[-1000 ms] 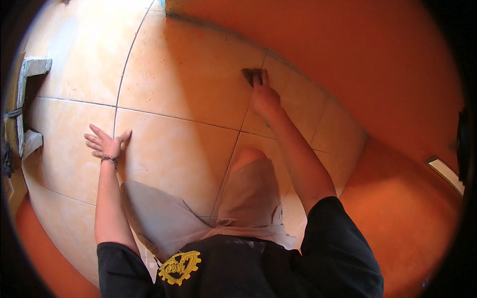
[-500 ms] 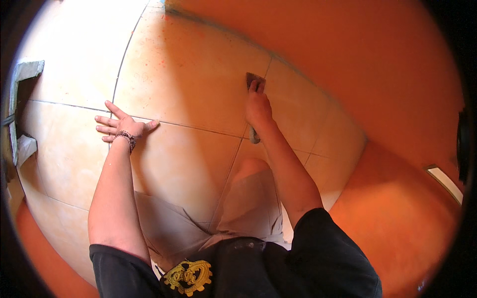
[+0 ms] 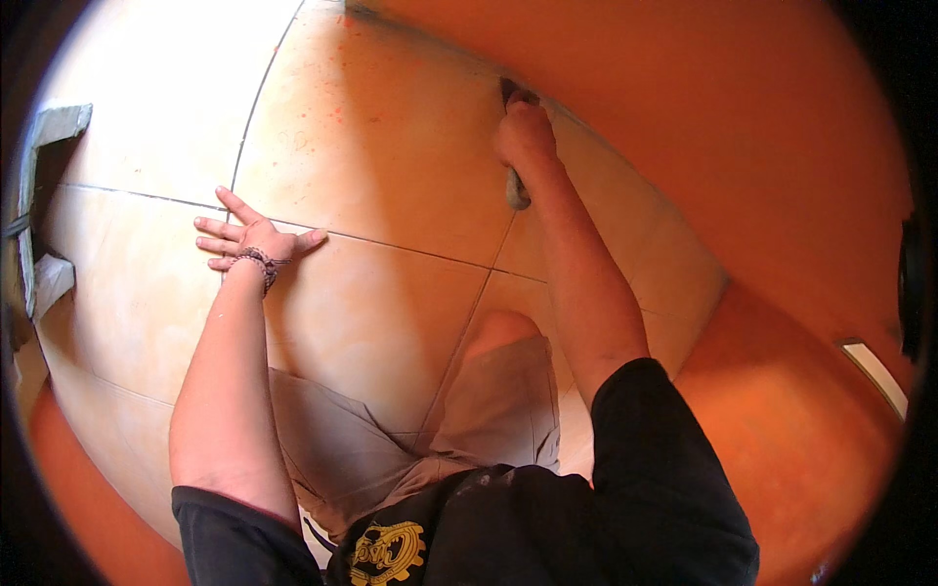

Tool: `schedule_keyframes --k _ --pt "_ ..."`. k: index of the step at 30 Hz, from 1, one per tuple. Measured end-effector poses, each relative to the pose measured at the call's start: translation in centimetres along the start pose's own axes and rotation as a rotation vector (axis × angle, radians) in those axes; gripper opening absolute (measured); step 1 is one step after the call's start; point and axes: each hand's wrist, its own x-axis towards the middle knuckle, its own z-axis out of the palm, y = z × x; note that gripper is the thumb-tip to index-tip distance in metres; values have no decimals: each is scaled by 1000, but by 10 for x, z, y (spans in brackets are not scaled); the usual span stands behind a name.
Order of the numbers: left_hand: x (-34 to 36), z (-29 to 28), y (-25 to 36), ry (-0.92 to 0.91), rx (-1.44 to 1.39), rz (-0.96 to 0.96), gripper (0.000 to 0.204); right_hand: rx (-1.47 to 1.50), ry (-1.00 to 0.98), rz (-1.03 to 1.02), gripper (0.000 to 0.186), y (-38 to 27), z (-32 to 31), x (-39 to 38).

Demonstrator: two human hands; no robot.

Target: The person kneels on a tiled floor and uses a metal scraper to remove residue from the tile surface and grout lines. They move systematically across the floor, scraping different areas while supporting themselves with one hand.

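My left hand [image 3: 248, 237] lies flat on the tiled floor [image 3: 391, 322] with its fingers spread, close to where two grout lines cross. It holds nothing. Farther off and to the right, my right hand [image 3: 528, 135] is wrapped round a scraper [image 3: 518, 191], whose handle end sticks out below the fist. The scraper's dark blade shows just past my fingers, near the foot of the orange wall; most of it is hidden by the hand. Small reddish specks dot the tile between the two hands.
An orange wall [image 3: 703, 127] borders the floor at the far and right sides. At the left edge stands a grey, worn-looking frame [image 3: 63, 122] with a pale piece at its lower part. A light rectangular panel [image 3: 874, 376] shows at the far right. My bent knees are on the tiles.
My right hand has slid the scraper forward, away from me, toward the wall's base. The left hand stays planted in the same place on the floor; the view has shifted slightly.
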Motion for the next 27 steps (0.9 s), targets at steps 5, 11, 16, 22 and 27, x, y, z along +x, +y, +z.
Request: schedule_keyframes --k 5,11,16,22,27 --pt "9 -2 -11 -51 -18 -75 155 64 -33 36 56 -28 78 -132" --pt "6 -3 -8 -33 -45 7 155 56 1 1 52 -35 16 -35" --pt "8 -7 -11 -65 -22 -48 156 97 37 -15 54 -60 45 -90" --pt "5 -3 -15 -35 -37 -16 155 102 -73 -9 56 -74 10 -35" --pt "2 -8 -13 -46 -67 -35 155 183 48 45 45 -86 31 -67"
